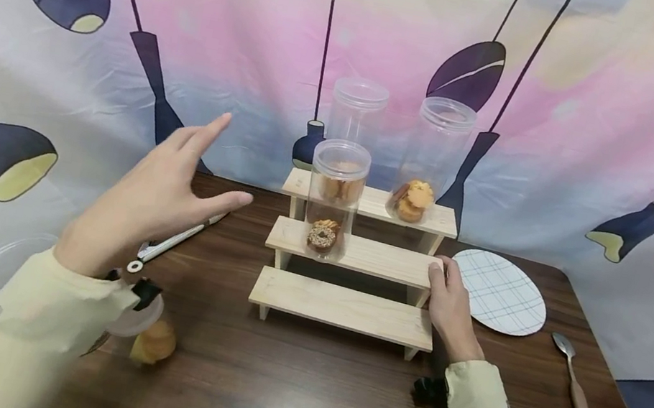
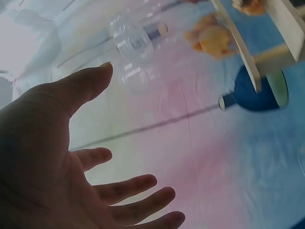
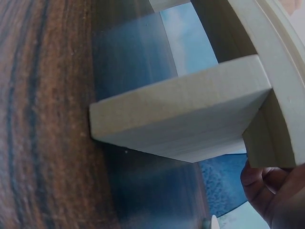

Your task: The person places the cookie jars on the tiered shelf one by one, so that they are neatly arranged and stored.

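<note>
My left hand (image 1: 161, 193) is raised in the air left of a stepped wooden display shelf (image 1: 342, 306), thumb and fingers spread, holding nothing. At the shelf's right end my right hand (image 1: 452, 306) grips the edge of the middle step; in the right wrist view its curled fingers (image 3: 259, 188) show at the board's end. A clear lidded jar with cookies (image 1: 332, 205) stands on the left of the middle step. Two more stand on the top step: the left jar (image 1: 358, 111), partly hidden behind the first, and the right jar (image 1: 432, 157), both with cookies at the bottom.
An oval white checked mat (image 1: 502, 293) and a spoon with a brown handle (image 1: 575, 397) lie at the right. A long white utensil (image 1: 175, 243) lies at the left. Beneath my left forearm are blurred orange cookies (image 1: 154, 341), and a clear round plastic piece (image 1: 5, 260) is nearby.
</note>
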`<state>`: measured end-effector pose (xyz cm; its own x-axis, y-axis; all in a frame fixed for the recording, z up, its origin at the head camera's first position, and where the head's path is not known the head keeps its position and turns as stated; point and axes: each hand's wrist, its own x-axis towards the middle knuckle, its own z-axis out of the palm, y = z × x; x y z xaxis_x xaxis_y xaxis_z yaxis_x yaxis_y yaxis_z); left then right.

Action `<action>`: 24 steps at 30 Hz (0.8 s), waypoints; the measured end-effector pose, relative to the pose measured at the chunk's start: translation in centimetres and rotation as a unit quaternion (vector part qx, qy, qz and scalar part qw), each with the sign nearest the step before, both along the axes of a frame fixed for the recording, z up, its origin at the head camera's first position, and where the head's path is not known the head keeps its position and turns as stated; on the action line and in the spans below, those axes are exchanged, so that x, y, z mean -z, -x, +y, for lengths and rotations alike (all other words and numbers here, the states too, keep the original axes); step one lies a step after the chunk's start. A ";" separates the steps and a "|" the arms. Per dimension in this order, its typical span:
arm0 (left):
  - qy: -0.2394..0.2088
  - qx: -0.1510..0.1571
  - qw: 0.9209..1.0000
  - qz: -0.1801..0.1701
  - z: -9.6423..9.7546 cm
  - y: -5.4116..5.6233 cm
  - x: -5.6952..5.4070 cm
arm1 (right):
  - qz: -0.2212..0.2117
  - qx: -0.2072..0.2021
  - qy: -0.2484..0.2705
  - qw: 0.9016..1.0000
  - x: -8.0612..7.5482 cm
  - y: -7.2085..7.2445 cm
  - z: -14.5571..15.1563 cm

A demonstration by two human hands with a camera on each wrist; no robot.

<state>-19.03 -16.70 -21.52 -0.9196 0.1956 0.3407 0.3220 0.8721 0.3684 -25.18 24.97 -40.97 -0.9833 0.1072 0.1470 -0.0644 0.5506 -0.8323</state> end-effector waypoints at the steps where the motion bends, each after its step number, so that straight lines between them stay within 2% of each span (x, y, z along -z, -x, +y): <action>1: 0.001 -0.005 1.000 0.002 -0.6 -0.2 0.2 | 0.000 -0.001 0.000 1.000 0.0 0.0 0.0; 11: 0.002 -0.055 0.998 0.010 -6.6 -2.5 1.9 | -0.001 -0.003 0.005 1.000 -0.2 0.0 0.1; 18: 0.023 -0.102 0.994 0.025 -11.0 -4.3 2.9 | 0.001 -0.002 0.003 1.000 -0.2 0.0 0.0; 24: 0.028 -0.144 0.989 0.013 -13.3 -5.5 4.1 | 0.005 -0.005 0.001 1.000 -0.2 -0.1 -0.1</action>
